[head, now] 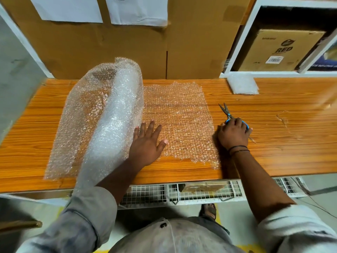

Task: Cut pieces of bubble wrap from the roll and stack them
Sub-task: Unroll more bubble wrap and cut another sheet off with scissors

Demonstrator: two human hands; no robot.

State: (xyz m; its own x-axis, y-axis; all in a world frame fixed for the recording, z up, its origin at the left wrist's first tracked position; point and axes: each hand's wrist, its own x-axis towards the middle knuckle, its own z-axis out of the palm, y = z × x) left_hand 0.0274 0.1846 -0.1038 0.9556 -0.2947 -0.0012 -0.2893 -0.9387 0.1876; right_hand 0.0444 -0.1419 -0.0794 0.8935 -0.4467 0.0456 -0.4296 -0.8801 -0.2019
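Both arms are reaching forward over the surface (273, 114), one hand flat and one closed.

The left hand (145, 143) is lying palm down with its fingers (151, 126) spread and the thumb angling out to the right, the forearm running back toward a rolled grey sleeve (87, 216). The right hand (233, 134) is resting on its outer edge, knuckles up, its fingers curling shut around the blue handles of a pair of scissors (226, 111). The right wrist is wearing thin dark bands (238, 149), and the bare forearm is stretching back to a pale sleeve (291, 225). The hands are lying well apart.
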